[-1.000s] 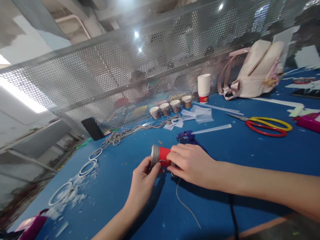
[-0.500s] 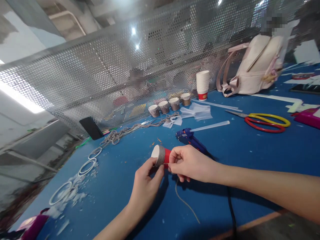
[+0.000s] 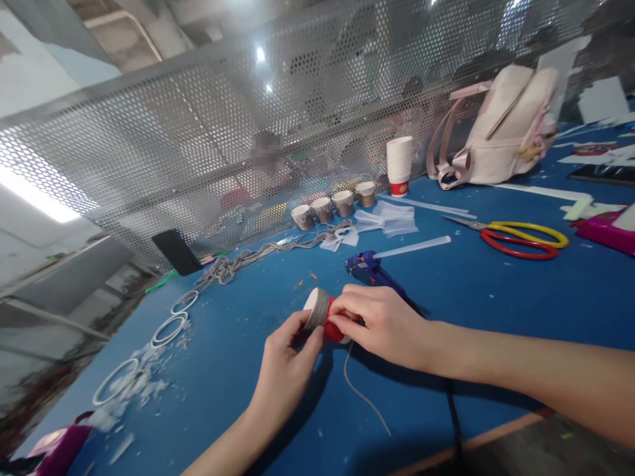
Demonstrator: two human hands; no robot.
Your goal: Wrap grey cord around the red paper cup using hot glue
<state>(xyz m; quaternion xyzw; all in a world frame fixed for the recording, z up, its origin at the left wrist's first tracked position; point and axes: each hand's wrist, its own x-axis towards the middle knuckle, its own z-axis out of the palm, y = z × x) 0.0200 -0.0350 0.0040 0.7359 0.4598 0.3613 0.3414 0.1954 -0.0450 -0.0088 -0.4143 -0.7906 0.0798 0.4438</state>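
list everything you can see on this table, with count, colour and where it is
cup: 1, red, partly wrapped in grey cord, held by both hands, centre
cord: 1, grey, trailing from the cup toward the near edge
glue gun: 1, blue, just behind the cup
glue stick: 1, clear, in the back of the gun
scissors: 1, yellow and red handles, right
wrapped cups: 4, grey-brown, by the mesh
cup stack: 1, white, red bottom cup
backpack: 1, cream, far right
rings: several, white, left
phone: 1, black, against the mesh
table: blue
left hand: on the wrapped end
right hand: on the red end
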